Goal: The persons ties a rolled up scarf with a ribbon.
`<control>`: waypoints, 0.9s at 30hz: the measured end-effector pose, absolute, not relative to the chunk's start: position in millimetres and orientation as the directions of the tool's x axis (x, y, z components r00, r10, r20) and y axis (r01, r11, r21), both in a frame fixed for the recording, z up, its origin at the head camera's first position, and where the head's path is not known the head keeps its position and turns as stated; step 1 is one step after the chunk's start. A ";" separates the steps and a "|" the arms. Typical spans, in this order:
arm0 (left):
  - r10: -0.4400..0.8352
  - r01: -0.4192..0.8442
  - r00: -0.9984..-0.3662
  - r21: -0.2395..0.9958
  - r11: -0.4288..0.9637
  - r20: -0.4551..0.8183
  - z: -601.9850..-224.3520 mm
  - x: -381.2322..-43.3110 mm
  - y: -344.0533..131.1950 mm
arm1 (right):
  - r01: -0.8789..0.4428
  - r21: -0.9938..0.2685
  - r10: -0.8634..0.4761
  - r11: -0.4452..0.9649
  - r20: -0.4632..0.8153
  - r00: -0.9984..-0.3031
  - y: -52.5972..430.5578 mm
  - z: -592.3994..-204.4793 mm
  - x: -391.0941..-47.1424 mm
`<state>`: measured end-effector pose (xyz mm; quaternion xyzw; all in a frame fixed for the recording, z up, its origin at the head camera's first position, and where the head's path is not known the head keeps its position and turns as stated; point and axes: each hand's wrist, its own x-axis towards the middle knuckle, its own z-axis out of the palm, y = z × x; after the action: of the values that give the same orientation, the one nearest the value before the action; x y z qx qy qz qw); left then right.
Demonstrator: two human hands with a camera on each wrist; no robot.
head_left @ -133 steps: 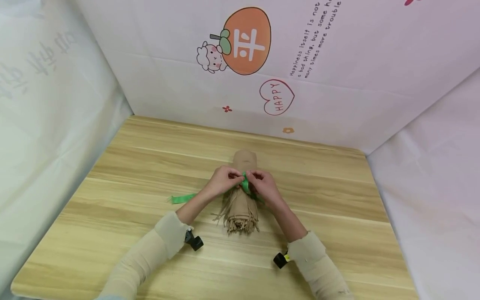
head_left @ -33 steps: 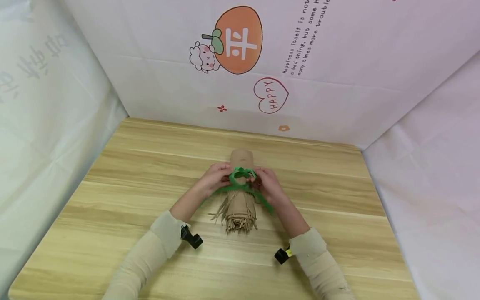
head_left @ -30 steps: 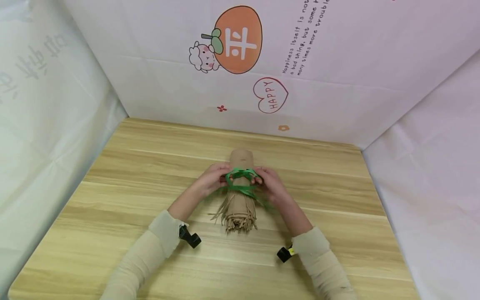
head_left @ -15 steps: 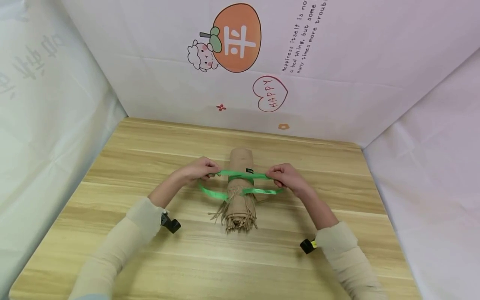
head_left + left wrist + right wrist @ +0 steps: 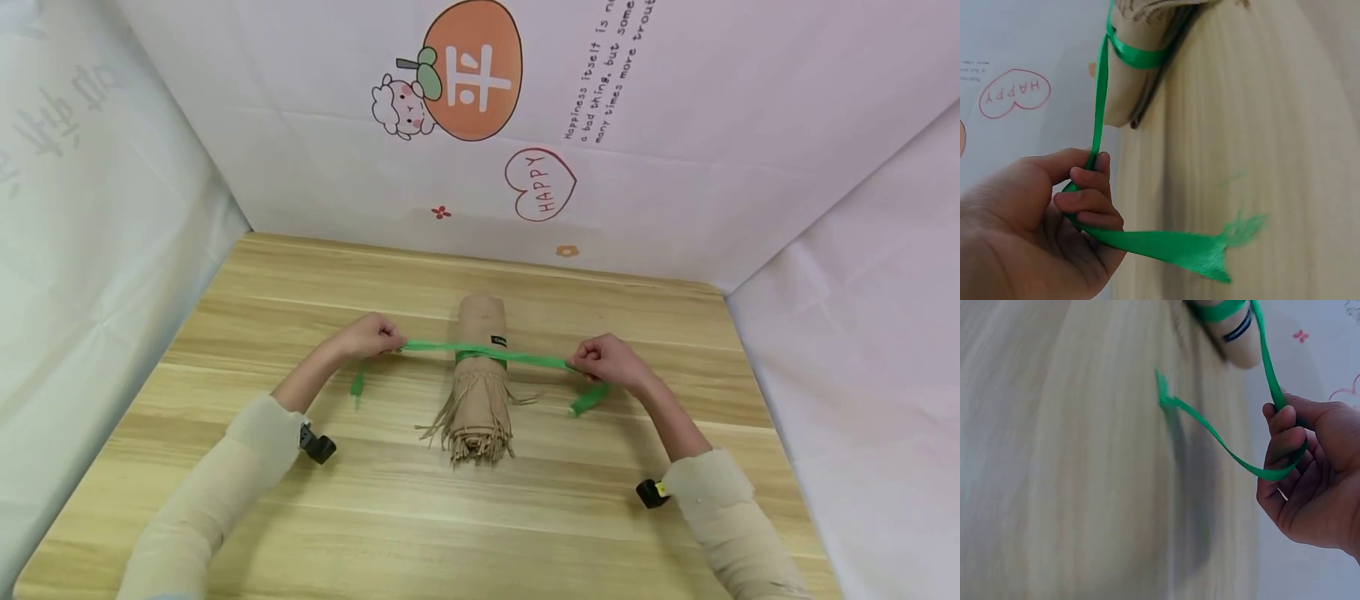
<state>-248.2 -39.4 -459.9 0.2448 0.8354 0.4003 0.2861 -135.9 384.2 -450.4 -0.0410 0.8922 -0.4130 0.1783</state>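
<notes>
A rolled tan scarf (image 5: 482,400) with a fringed near end lies in the middle of the wooden table. Round its middle runs a green ribbon (image 5: 525,358), stretched nearly straight to both sides. My left hand (image 5: 369,336) pinches the ribbon left of the roll, and a frayed ribbon tail (image 5: 1179,250) hangs past the fingers in the left wrist view. On the other side my right hand (image 5: 609,360) pinches the other half, its loose tail (image 5: 1222,440) curving from the fingers in the right wrist view. A small dark label (image 5: 498,340) shows beside the ribbon on the scarf.
The wooden table (image 5: 420,517) has a printed white cloth (image 5: 337,167) standing along its far edge. White cloth also hangs at the left and right. A small black camera (image 5: 318,447) is strapped on each wrist.
Earlier the hands worked close together on the ribbon over the scarf. They have since moved apart to either side, drawing the ribbon's loops out into a straight line across the roll.
</notes>
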 end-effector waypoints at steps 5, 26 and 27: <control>0.602 0.215 -0.752 0.762 0.611 -0.270 -469.4 -247.4 -44.3 | -0.012 -0.651 -0.185 0.759 -0.198 -0.963 398.5 -462.8 -133.7; 0.438 0.384 -0.899 0.511 0.769 0.016 -494.8 -224.3 -38.6 | 0.014 -0.381 0.029 0.925 0.034 -0.999 401.4 -500.8 -123.6; 0.430 0.394 -0.901 0.502 0.770 0.048 -494.4 -222.2 -37.6 | 0.030 -0.389 0.056 0.921 0.054 -0.997 397.7 -498.4 -122.2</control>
<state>-222.2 -37.6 -494.4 0.2192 0.9401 0.2586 0.0347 -122.2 397.7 -498.4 0.0219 0.9795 -0.1978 -0.0319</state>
